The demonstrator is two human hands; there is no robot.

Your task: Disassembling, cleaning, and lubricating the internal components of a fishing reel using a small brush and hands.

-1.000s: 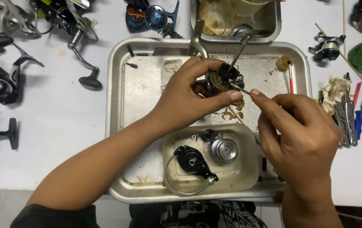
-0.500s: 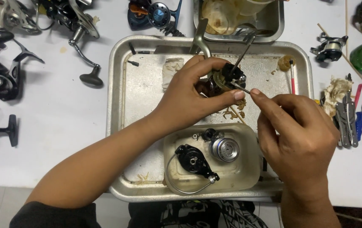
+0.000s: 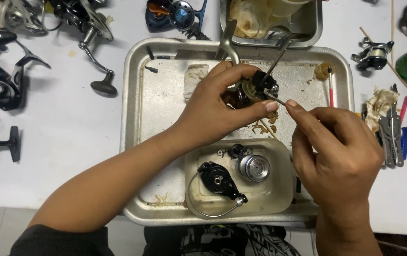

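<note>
Steel tray (image 3: 137, 142) on a white table (image 3: 70, 142), holding the work. Left hand (image 3: 213, 114) closes around a greasy reel body (image 3: 253, 90) over the tray's far middle; right hand (image 3: 341, 151) pinches a thin pick (image 3: 274, 98), its tip at the reel body. Judgement: brace the body firmly and probe gently. A plastic tub (image 3: 279, 189) of removed parts sits near.

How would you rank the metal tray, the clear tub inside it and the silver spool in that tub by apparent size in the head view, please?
1. metal tray, the largest by far
2. clear tub, inside the tray
3. silver spool, the smallest, inside the tub
</note>
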